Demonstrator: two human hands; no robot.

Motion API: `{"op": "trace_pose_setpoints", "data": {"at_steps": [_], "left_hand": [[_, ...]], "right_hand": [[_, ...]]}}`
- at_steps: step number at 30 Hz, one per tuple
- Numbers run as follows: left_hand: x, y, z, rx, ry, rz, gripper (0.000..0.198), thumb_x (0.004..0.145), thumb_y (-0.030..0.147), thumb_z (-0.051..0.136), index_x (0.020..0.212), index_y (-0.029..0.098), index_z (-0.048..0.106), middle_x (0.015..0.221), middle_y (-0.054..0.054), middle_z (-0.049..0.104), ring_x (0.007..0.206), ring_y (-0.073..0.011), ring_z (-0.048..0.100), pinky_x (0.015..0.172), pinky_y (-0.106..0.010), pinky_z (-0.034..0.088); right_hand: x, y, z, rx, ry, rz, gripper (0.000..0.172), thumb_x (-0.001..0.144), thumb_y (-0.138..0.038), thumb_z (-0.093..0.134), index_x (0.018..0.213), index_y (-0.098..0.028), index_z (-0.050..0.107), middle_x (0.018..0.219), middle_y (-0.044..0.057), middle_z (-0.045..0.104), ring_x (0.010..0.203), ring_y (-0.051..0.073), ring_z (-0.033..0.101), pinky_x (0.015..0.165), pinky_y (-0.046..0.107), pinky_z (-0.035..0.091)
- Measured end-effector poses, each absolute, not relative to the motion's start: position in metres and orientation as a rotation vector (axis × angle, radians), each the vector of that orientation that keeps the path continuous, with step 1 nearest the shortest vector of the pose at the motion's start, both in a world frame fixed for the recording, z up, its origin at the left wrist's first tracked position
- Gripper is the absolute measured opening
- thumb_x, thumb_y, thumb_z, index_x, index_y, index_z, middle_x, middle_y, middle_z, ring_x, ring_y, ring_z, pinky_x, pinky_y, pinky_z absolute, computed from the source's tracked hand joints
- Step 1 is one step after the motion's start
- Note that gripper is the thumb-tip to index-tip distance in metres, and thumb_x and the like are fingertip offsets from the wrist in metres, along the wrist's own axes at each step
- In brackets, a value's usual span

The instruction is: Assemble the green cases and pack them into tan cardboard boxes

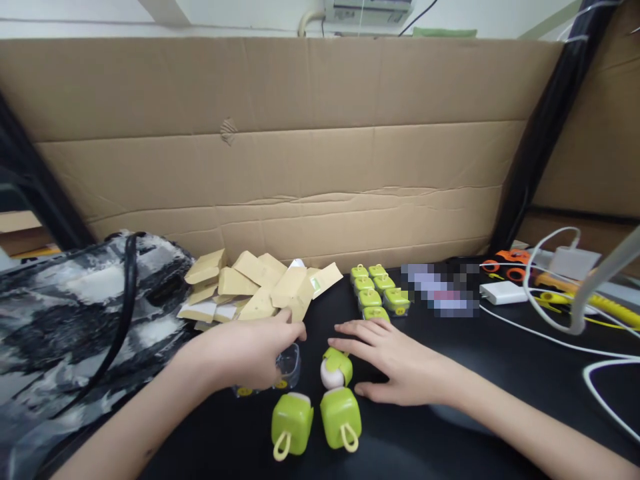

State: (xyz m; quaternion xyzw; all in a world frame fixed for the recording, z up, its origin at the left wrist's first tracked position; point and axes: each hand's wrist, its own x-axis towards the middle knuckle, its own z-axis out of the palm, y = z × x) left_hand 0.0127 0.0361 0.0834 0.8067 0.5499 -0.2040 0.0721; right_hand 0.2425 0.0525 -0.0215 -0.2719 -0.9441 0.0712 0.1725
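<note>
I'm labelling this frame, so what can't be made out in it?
All in the head view:
Clear container: partly covered by the left hand, so its grip can't be told.
Nearest green box in the back rows: lower part behind the right hand.
Pixelated patch: whatever lies there is blurred out.
White wall unit: cut off by the top edge.

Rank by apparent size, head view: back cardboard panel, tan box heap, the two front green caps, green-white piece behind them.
Back cardboard panel
Tan box heap
Left green cap, right green cap: too alike to rank
Green-white piece
</note>
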Motion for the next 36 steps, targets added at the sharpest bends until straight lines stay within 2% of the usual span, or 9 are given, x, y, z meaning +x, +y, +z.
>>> {"op": "trace_pose_setpoints", "data": {"at_steps": [3, 6, 10, 15, 19, 24, 29, 32, 36], "left_hand": [[0.014, 0.037, 0.070, 2.483, 1.650, -0.592, 0.066, 0.063, 0.009, 0.066, 0.128, 0.016, 0.054, 0.148, -0.020, 0.036, 0.111, -0.0348, 0.062, 0.084, -0.039, 0.054], [0.015, 0.038, 0.063, 2.554, 1.643, -0.557, 0.058, 0.061, 0.005, 0.067, 0.118, 0.009, 0.059, 0.138, -0.024, 0.044, 0.108, -0.0355, 0.063, 0.082, -0.040, 0.055], [0.019, 0.040, 0.061, 2.679, 1.543, -0.467, 0.041, 0.063, 0.005, 0.065, 0.104, 0.010, 0.064, 0.120, -0.018, 0.055, 0.094, -0.0315, 0.066, 0.075, -0.038, 0.055], [0.030, 0.047, 0.056, 2.847, 1.303, -0.244, 0.027, 0.072, 0.019, 0.070, 0.098, 0.014, 0.064, 0.104, -0.012, 0.062, 0.107, -0.0316, 0.055, 0.092, -0.041, 0.045], [0.042, 0.056, 0.042, 2.855, 1.206, -0.048, 0.020, 0.081, 0.028, 0.066, 0.097, 0.016, 0.062, 0.097, -0.010, 0.065, 0.101, -0.0320, 0.057, 0.089, -0.042, 0.045], [0.046, 0.063, 0.026, 2.649, 1.137, 0.166, 0.028, 0.081, 0.033, 0.066, 0.104, 0.018, 0.058, 0.102, -0.009, 0.067, 0.092, -0.0313, 0.065, 0.078, -0.040, 0.050], [0.049, 0.066, 0.010, 2.379, 1.029, 0.346, 0.073, 0.073, 0.022, 0.072, 0.133, 0.021, 0.031, 0.114, -0.009, 0.063, 0.101, -0.0287, 0.064, 0.081, -0.037, 0.052], [0.051, 0.067, 0.002, 2.256, 1.038, 0.405, 0.064, 0.074, 0.019, 0.070, 0.124, 0.018, 0.030, 0.109, -0.011, 0.061, 0.099, -0.0281, 0.064, 0.080, -0.038, 0.052], [0.052, 0.069, -0.003, 2.177, 1.045, 0.432, 0.053, 0.071, 0.017, 0.071, 0.106, 0.020, 0.032, 0.103, -0.008, 0.058, 0.094, -0.0272, 0.063, 0.076, -0.036, 0.051]], "right_hand": [[0.241, 0.056, -0.024, -0.791, -2.663, 0.197, 0.057, 0.085, -0.043, 0.065, 0.133, -0.016, 0.050, 0.139, 0.016, 0.050, 0.128, 0.030, 0.043, 0.104, 0.047, 0.034], [0.238, 0.055, -0.025, -0.796, -2.640, 0.201, 0.057, 0.086, -0.043, 0.064, 0.134, -0.016, 0.048, 0.137, 0.016, 0.051, 0.127, 0.030, 0.045, 0.102, 0.047, 0.034], [0.237, 0.054, -0.024, -0.761, -2.593, 0.228, 0.046, 0.082, -0.035, 0.069, 0.122, -0.018, 0.054, 0.131, 0.013, 0.056, 0.125, 0.027, 0.047, 0.103, 0.044, 0.033], [0.247, 0.055, -0.011, -0.770, -2.425, 0.234, 0.040, 0.063, -0.017, 0.072, 0.100, -0.019, 0.055, 0.106, 0.007, 0.066, 0.099, 0.025, 0.061, 0.096, 0.043, 0.038], [0.257, 0.055, 0.001, -0.804, -2.205, 0.224, 0.042, 0.070, -0.014, 0.062, 0.110, -0.017, 0.050, 0.105, 0.008, 0.063, 0.097, 0.023, 0.059, 0.086, 0.035, 0.045], [0.260, 0.057, 0.005, -0.784, -2.121, 0.264, 0.045, 0.076, -0.015, 0.059, 0.120, -0.020, 0.050, 0.113, 0.006, 0.061, 0.106, 0.020, 0.057, 0.093, 0.033, 0.043], [0.260, 0.060, 0.001, -0.837, -2.141, 0.336, 0.046, 0.077, -0.014, 0.059, 0.122, -0.020, 0.052, 0.113, 0.006, 0.063, 0.102, 0.020, 0.059, 0.091, 0.034, 0.047], [0.260, 0.059, 0.001, -0.877, -2.188, 0.384, 0.047, 0.075, -0.012, 0.062, 0.121, -0.020, 0.052, 0.110, 0.005, 0.064, 0.094, 0.018, 0.062, 0.084, 0.031, 0.050], [0.257, 0.056, 0.002, -0.897, -2.317, 0.423, 0.046, 0.072, -0.011, 0.067, 0.116, -0.020, 0.059, 0.108, 0.004, 0.068, 0.098, 0.020, 0.063, 0.086, 0.031, 0.049]]}}
